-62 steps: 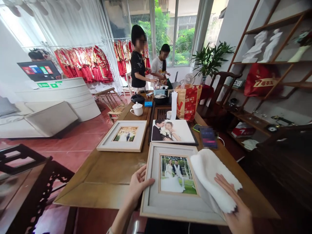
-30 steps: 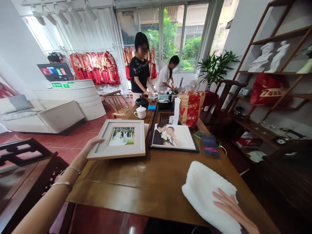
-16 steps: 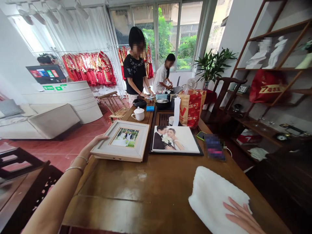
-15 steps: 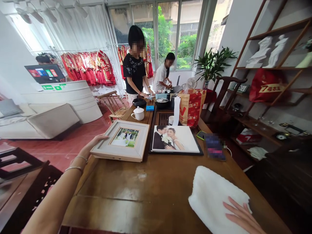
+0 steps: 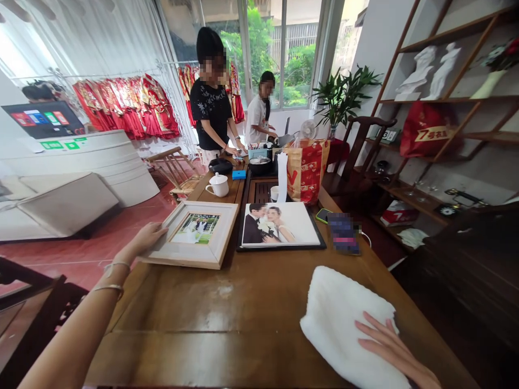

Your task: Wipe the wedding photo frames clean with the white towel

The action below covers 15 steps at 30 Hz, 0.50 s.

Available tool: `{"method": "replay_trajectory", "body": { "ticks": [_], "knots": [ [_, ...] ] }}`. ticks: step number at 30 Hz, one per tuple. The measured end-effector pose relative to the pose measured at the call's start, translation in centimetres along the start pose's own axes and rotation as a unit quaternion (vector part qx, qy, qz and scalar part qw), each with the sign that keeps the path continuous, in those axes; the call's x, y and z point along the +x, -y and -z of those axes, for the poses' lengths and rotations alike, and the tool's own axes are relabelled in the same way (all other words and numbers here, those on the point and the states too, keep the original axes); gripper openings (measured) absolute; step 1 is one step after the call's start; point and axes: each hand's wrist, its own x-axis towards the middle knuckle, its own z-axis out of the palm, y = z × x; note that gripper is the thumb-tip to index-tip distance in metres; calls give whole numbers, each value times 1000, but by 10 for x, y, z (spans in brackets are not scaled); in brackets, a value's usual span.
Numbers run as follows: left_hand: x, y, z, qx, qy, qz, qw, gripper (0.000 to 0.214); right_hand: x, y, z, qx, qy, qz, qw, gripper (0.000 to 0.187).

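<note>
At the table's left side, my left hand (image 5: 148,237) is closed over the left edge of a picture frame (image 5: 217,240). The frame is pale and wide-bordered, with a small wedding photo (image 5: 198,229) in its middle. My right hand (image 5: 383,337) lies flat with fingers spread on a white folded cloth (image 5: 332,319), fluffy like a towel, near the table's right edge. A larger wedding picture (image 5: 300,227) rests between the hands and farther back, on a dark tray.
Behind stand a white lidded cup (image 5: 219,185), a blue box (image 5: 239,174) and a red-and-tan paper bag (image 5: 308,173). A phone (image 5: 323,215) and a blurred dark item (image 5: 344,232) lie right of the large picture. Two people work at the wooden table's (image 5: 194,308) far end.
The view has turned to the right, so everything sits farther left in it. My left hand stays on the picture frame, and my right hand stays flat on the white cloth.
</note>
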Motion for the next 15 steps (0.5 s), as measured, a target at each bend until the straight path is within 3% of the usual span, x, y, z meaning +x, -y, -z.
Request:
{"method": "replay_trajectory", "body": {
  "ticks": [9, 12, 15],
  "knots": [
    [6, 2, -7, 127, -35, 29, 991, 17, -8, -7, -4, 36, -8, -18, 999, 32],
    [6, -18, -13, 163, -98, 9, 982, 5, -5, -6, -3, 40, -13, -23, 999, 31],
    [-5, -57, -35, 171, -160, -65, 970, 28, -3, -6, -2, 40, -5, -27, 999, 34]
  ]
}}
